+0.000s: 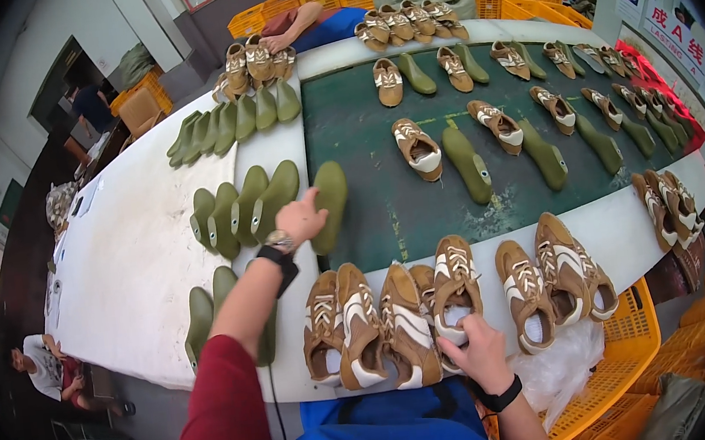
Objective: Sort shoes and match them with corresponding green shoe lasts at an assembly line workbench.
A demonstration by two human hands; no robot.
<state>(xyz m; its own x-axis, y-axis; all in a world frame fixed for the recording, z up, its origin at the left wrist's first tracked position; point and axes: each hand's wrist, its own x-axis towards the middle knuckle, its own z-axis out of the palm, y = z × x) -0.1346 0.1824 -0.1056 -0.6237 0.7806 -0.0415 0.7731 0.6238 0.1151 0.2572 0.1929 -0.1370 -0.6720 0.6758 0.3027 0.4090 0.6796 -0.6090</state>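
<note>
My left hand [301,219], with a watch and a dark band at the wrist, has its fingers closed at the side of a green shoe last [331,196]. That last is at the left edge of the dark green belt [369,218]; some fingers are hidden. My right hand [480,354] grips the heel of a brown sneaker [454,274] with white stripes, thumb at its opening. Beside it, at the near edge, stand more brown sneakers [357,314]. Several green lasts [258,200] lie left of my left hand.
Sneakers [418,149] and lasts [467,165] alternate in rows along the belt. A white table [131,235] extends left. At right stands a yellow crate [633,354] with clear plastic [562,370]. Across the table, another person's arm [295,28] rests near piled shoes.
</note>
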